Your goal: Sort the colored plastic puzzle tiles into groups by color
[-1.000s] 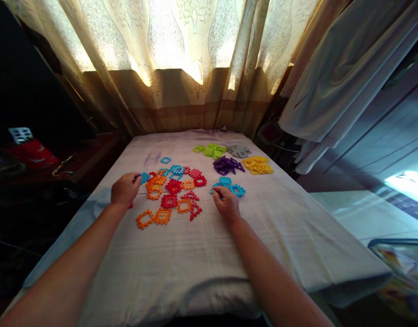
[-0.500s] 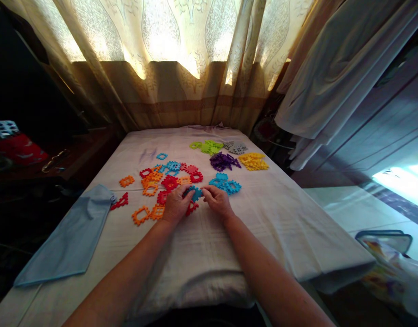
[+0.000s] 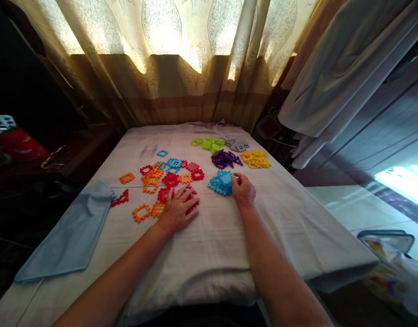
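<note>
My left hand [image 3: 179,209] lies spread over red pieces [image 3: 164,194] at the near side of a mixed pile, partly covering them. Orange pieces [image 3: 141,212] lie just left of its fingers. At the right edge of the blue pile [image 3: 220,182], my right hand [image 3: 243,188] has its thumb and fingers pinched together on a blue piece, which the fingers partly hide. More orange, red and blue pieces [image 3: 174,163] make up the mixed pile beyond my left hand.
Farther back are green [image 3: 213,144], grey [image 3: 237,145], purple [image 3: 225,159] and yellow piles [image 3: 255,160]. A light blue cloth bag [image 3: 67,236] lies at the left. Patterned curtains [image 3: 181,86] hang behind the table.
The hands have moved apart. My right hand has carried a blue piece right to the blue pile. My left hand has let go of it and spread over the red pieces.
</note>
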### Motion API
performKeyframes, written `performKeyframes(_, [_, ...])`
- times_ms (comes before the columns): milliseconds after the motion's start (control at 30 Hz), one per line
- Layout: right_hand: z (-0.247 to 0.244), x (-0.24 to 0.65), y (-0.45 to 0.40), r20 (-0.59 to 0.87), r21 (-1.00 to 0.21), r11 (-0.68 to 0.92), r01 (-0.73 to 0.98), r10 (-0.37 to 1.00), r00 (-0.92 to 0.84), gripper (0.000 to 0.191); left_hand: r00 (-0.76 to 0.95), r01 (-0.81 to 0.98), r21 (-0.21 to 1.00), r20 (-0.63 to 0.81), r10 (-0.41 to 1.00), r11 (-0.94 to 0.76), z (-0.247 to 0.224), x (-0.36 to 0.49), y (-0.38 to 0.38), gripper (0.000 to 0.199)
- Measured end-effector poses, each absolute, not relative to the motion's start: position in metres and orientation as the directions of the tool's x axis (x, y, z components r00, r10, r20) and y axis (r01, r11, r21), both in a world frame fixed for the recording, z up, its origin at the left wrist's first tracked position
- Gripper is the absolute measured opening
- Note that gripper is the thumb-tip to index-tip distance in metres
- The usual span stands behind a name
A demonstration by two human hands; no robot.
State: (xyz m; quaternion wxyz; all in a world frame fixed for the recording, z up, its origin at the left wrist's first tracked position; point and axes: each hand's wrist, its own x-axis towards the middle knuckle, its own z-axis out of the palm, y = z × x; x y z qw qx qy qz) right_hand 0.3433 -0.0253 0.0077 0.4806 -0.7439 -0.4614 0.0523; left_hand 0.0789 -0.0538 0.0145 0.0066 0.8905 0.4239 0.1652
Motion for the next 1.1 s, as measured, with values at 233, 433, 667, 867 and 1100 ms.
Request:
performKeyframes(233, [-0.004, 0.346, -0.024, 0.403, -0.725, -0.16, 0.67, 0.69, 0.601, 0.034, 0.516, 0.82, 0.099, 0.3, 0.803, -0.564, 0.017, 0.06, -0.026, 0.034])
performKeyframes(433, [-0.001, 0.341, -0.029, 0.499, -0.717, -0.031, 0.696, 0.675, 0.544, 0.037, 0.495, 0.843, 0.068, 0.285, 0.821, -0.533, 0.028, 0.046, -0.004, 0.033])
performKeyframes(667, [0.008, 0.311, -0.04, 0.593, -0.647, 0.209, 0.734, 0.742, 0.312, 0.037, 0.422, 0.885, 0.063, 0.316, 0.85, -0.462, 0.026, 0.01, -0.044, 0.05])
performKeyframes(867, [0.014, 0.27, -0.044, 0.609, -0.511, 0.411, 0.755, 0.793, -0.02, 0.027, 0.292, 0.946, 0.054, 0.282, 0.914, -0.319, 0.019, -0.03, -0.054, 0.055])
performKeyframes(1100, [0.03, 0.233, 0.0, 0.451, -0.402, 0.386, 0.83, 0.873, -0.187, 0.02, 0.287, 0.946, 0.078, 0.256, 0.923, -0.316, 0.023, -0.032, -0.011, 0.055])
